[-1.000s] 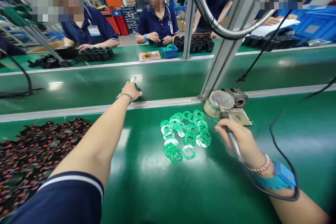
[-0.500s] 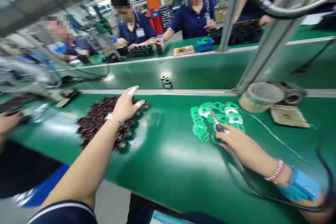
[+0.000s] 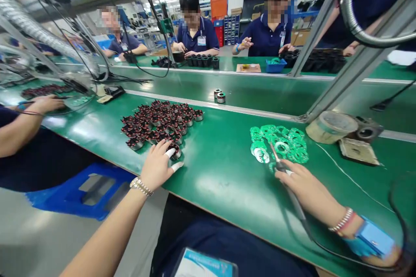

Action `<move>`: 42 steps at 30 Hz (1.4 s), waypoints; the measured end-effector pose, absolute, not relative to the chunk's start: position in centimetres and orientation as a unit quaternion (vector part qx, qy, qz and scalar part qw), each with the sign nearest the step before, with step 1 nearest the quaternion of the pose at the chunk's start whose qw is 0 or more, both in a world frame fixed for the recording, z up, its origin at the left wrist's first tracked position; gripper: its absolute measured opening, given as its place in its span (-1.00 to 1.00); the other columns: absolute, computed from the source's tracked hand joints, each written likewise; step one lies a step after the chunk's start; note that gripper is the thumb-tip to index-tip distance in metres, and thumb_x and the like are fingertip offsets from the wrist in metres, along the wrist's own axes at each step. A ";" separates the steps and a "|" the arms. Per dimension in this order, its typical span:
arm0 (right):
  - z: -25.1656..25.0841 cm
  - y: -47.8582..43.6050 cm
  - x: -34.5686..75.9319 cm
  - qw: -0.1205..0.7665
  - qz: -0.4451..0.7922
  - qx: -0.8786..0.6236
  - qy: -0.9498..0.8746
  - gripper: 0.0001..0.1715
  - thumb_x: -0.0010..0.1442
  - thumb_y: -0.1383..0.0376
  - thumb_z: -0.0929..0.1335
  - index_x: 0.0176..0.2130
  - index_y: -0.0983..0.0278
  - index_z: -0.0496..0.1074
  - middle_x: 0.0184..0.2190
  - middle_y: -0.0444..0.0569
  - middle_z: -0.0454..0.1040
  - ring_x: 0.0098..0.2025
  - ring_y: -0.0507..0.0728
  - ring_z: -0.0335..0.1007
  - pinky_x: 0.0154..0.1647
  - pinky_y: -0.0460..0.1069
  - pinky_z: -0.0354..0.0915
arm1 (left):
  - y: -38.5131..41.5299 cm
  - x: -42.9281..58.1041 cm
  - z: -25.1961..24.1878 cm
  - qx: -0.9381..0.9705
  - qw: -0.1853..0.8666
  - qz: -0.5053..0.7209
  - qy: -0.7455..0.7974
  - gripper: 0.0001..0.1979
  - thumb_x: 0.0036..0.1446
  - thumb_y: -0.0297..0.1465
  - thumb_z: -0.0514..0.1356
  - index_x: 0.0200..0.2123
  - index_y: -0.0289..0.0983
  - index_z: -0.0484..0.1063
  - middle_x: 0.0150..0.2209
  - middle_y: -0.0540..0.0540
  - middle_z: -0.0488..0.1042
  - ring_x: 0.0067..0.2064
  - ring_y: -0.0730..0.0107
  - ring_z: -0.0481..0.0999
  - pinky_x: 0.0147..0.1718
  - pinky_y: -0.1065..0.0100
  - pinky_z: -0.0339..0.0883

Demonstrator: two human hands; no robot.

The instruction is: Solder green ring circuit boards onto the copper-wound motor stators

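Observation:
My left hand (image 3: 159, 165), with white covers on two fingertips, has its fingers spread at the near edge of a cluster of dark wound coils (image 3: 159, 121). It touches or nearly touches the nearest coil and grips nothing. My right hand (image 3: 300, 181) is wrapped round a soldering iron (image 3: 280, 163) with a dark cable. The iron's tip points up and left over a pile of green ring-shaped boards (image 3: 282, 147); contact cannot be made out. Two coils (image 3: 220, 96) stand apart behind the table's rail.
At the right are a round tub (image 3: 331, 126), a metal part (image 3: 368, 130) and a shallow tray (image 3: 359, 151). A metal post rises behind them. A co-worker's hand (image 3: 52, 104) is at the left; several people sit across. A blue stool (image 3: 87, 199) stands below.
The view has shifted. My left hand has moved back from the middle of the coils to their near edge. My right hand still holds the iron by the green rings.

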State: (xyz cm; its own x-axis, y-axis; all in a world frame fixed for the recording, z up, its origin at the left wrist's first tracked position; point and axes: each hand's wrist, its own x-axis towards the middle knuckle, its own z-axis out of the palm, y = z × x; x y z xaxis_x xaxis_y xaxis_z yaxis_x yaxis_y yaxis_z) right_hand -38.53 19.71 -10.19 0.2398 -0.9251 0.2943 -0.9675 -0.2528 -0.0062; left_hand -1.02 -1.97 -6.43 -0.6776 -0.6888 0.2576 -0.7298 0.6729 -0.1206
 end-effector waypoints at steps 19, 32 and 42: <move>-9.8 20.0 -29.9 -0.097 0.291 0.727 -0.615 -0.77 0.17 0.41 0.22 -0.13 0.26 0.25 -0.25 0.06 0.38 -0.16 0.14 0.33 -0.19 0.03 0.33 | 4.6 -3.8 -9.1 0.285 0.174 -0.151 -0.930 -0.49 0.00 -0.20 0.18 0.01 -0.27 0.21 0.00 -0.28 0.33 0.05 0.03 0.29 0.00 0.03 0.21; -8.9 19.9 -27.8 -0.134 0.414 0.647 -0.626 -0.79 0.12 0.39 0.29 -0.18 0.23 0.28 -0.33 -0.04 0.42 -0.33 0.07 0.39 -0.28 -0.05 0.34 | 5.9 -9.7 -7.4 0.229 0.117 -0.408 -0.876 -0.47 -0.15 -0.29 0.29 -0.06 -0.24 0.27 0.06 -0.24 0.31 0.06 0.10 0.34 -0.02 0.14 0.28; -8.3 19.9 -26.7 -0.156 0.425 0.639 -0.622 -0.88 0.12 0.41 0.25 -0.27 0.24 0.28 -0.47 -0.09 0.36 -0.46 0.03 0.27 -0.40 -0.10 0.25 | 9.0 -8.9 -7.6 0.221 0.180 -0.450 -0.846 -0.48 -0.08 -0.40 0.25 0.00 -0.15 0.22 -0.11 -0.14 0.36 -0.13 0.23 0.43 -0.14 0.21 0.36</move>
